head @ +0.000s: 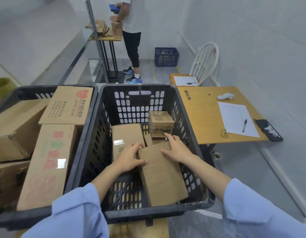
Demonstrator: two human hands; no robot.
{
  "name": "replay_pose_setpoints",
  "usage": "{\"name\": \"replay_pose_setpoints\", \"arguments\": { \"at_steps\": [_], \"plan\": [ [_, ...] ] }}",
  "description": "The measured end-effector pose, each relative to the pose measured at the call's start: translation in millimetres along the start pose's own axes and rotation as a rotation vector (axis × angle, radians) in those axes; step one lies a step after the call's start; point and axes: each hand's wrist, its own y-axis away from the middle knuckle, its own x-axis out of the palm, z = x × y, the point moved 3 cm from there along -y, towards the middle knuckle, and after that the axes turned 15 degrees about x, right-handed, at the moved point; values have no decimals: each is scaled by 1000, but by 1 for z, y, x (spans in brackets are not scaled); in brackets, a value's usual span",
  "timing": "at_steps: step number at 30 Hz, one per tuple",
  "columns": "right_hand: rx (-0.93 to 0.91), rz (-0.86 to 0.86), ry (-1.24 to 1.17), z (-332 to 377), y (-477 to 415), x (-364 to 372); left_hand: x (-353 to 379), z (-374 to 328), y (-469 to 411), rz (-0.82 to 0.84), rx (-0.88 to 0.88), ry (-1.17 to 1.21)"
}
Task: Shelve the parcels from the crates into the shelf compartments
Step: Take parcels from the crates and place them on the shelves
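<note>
The parcel [163, 174] is matt cardboard, the crate [140, 214] plastic.

Right of me: light wooden table [200, 117], dark print near its far left corner. On it: white sheet of paper [234, 115] with a black pen [244, 125] lying on it, a small yellow clip [224, 133] just beside the sheet's near left corner, a white crumpled object [225, 96] near the far edge, and a phone in a black case [269, 130] at the right edge.

Beyond the table: white spindle-back chair [206, 62], second sheet [184, 80] on its seat.

Blue basket [166, 57] by the far wall; yellow tape lines [154, 71] on the floor beside it.

Another person [131, 40] stands at a small table [114, 38] carrying cardboard [101, 27], blue device [114, 8] in one hand.

Green object [2, 85] at far left, unidentified.
</note>
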Motion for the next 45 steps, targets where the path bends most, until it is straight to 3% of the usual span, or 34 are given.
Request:
{"name": "replay_pose_setpoints", "arguments": {
  "at_steps": [7, 14, 28, 38, 45],
  "plan": [
    [-14, 119, -4, 5, 1, 2, -4, -1, 7, -64, -47, 168],
    [-113, -51, -188, 11, 8, -12, -19, -17, 9, -267, -68, 209],
    [-411, -243, -424, 54, 65, -87, -95, -94, 45, -645, 111, 20],
    [-576, -133, -672, 67, 119, -130, -112, -166, 86, -956, 93, 87],
    [-656, -75, -571, 62, 148, -134, -109, -207, 120, -1055, 34, -98]
  ]
}}
